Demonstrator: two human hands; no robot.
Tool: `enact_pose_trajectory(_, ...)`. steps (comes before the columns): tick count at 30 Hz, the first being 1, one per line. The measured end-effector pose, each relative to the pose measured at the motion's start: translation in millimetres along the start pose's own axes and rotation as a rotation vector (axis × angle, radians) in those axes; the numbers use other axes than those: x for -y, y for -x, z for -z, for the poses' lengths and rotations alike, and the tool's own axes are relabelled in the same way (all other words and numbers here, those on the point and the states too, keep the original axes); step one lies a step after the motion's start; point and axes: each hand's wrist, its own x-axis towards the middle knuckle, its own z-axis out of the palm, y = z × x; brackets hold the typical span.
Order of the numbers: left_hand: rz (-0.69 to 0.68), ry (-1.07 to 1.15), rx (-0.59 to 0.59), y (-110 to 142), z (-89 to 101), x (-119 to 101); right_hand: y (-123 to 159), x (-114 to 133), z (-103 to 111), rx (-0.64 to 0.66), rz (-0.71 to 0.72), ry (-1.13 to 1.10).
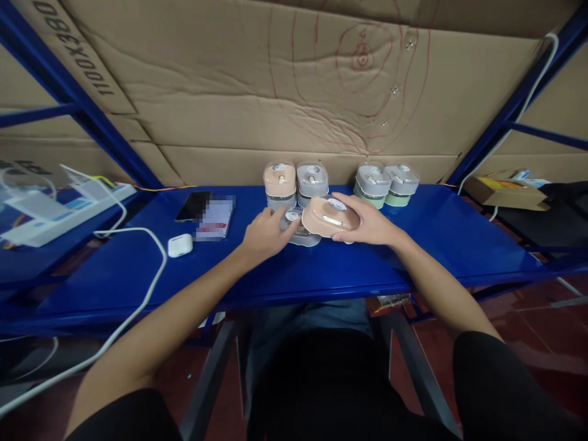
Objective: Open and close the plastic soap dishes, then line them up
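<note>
My right hand (367, 222) grips a beige plastic box (328, 214) with a clear cover, a round white label and a small pale piece on top. The box is tilted above the blue table. My left hand (267, 233) is closed around the left end of a similar grey box (303, 236) on the table, its thumb across the top. The beige box overlaps part of the grey one from my viewpoint; whether they touch I cannot tell. Behind them stand a beige box (279, 174) and a grey box (313, 177), each stacked on a lower grey part.
Grey-topped boxes (373, 177) with green lower parts stand at the back right. To the left lie a white earbud case (180, 245), a dark phone (193, 206) and another phone, partly blurred (215, 217). A white cable (154, 288) crosses the table (257, 282). Cardboard (206, 92) closes off the back.
</note>
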Motion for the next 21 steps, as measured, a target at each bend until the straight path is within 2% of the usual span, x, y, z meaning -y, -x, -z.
enact_pose_trajectory(5,-0.214,0.289,0.079,8,-16.3,-8,-6,23,-14,-0.093,-0.049,0.123)
enact_pose_trajectory(9,-0.275,0.438,0.07,6,-22.9,-6,-5,32,-20,-0.082,-0.086,0.197)
enact_pose_trajectory(13,-0.3,0.468,0.066,1,-27.5,-1,0,17,-13,-0.016,0.042,0.071)
enact_pose_trajectory(16,-0.339,0.466,0.074,-4,-31.6,4,4,2,-10,-0.018,0.118,-0.008)
enact_pose_trajectory(19,-0.356,0.485,0.074,-7,-37.3,7,12,-1,-13,-0.09,0.086,0.015)
enact_pose_trajectory(21,-0.362,0.498,0.077,-8,-41.8,8,20,3,-16,-0.144,0.017,0.055)
